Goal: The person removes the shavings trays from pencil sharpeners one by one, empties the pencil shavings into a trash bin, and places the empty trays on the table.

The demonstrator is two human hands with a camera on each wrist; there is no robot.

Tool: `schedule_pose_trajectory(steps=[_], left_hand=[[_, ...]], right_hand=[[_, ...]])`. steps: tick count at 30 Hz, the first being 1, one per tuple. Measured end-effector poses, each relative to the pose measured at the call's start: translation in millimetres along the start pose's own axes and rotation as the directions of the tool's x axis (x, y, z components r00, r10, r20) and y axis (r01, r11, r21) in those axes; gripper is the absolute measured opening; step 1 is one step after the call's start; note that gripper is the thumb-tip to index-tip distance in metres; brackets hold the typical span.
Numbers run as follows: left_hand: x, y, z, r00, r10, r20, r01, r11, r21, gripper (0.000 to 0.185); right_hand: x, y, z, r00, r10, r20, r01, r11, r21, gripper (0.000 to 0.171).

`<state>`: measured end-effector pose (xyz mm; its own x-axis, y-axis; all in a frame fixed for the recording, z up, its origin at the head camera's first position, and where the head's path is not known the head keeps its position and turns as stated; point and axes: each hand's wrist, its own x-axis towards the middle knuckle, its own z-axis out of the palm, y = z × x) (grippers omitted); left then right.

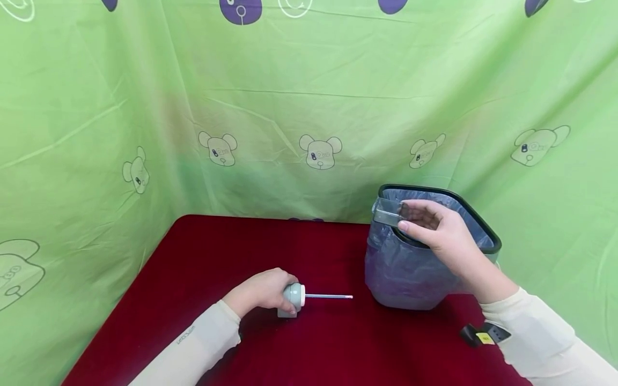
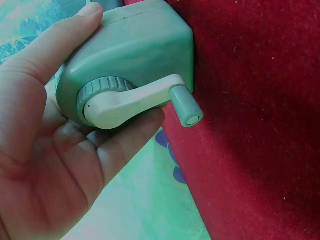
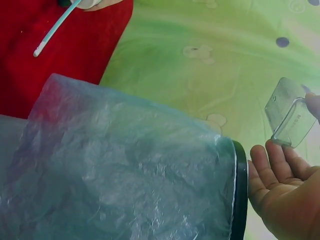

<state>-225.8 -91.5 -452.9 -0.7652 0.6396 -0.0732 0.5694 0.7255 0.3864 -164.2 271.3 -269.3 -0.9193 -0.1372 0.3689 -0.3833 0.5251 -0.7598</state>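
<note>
My left hand [image 1: 267, 288] grips a pale green hand-crank pencil sharpener [image 1: 294, 296] on the red table. A pencil [image 1: 330, 296] sticks out of it to the right. In the left wrist view the sharpener's white crank arm [image 2: 145, 97] faces the palm, with a green knob [image 2: 186, 106] at its end. My right hand [image 1: 449, 233] pinches a small clear plastic shavings drawer [image 1: 386, 213] between thumb and fingers, over the near left rim of a lined trash bin [image 1: 410, 279]. The right wrist view shows the drawer [image 3: 290, 115] tilted; no shavings can be made out in it.
The bin has a black rim [image 1: 475, 217] and a translucent bag folded over its sides, standing at the table's right. A dark strap with a yellow label [image 1: 485, 338] is at the right wrist. Green patterned cloth [image 1: 289, 107] hangs behind the red table [image 1: 217, 246].
</note>
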Motion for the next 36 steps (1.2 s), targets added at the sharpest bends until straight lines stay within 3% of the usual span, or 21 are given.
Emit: schedule_pose_trajectory(steps=[25, 36], left_hand=[[1.4, -2.9, 0.8, 1.0, 0.019, -0.003, -0.019, 1.0, 0.011, 0.059], [4.1, -2.4, 1.2, 1.0, 0.001, 0.019, -0.001, 1.0, 0.021, 0.06]], right_hand=[[0, -16, 24, 0.997, -0.048, 0.062, 0.04, 0.992, 0.119, 0.047], [-2, -16, 35, 0.995, -0.031, 0.095, 0.018, 0.991, 0.131, 0.049]])
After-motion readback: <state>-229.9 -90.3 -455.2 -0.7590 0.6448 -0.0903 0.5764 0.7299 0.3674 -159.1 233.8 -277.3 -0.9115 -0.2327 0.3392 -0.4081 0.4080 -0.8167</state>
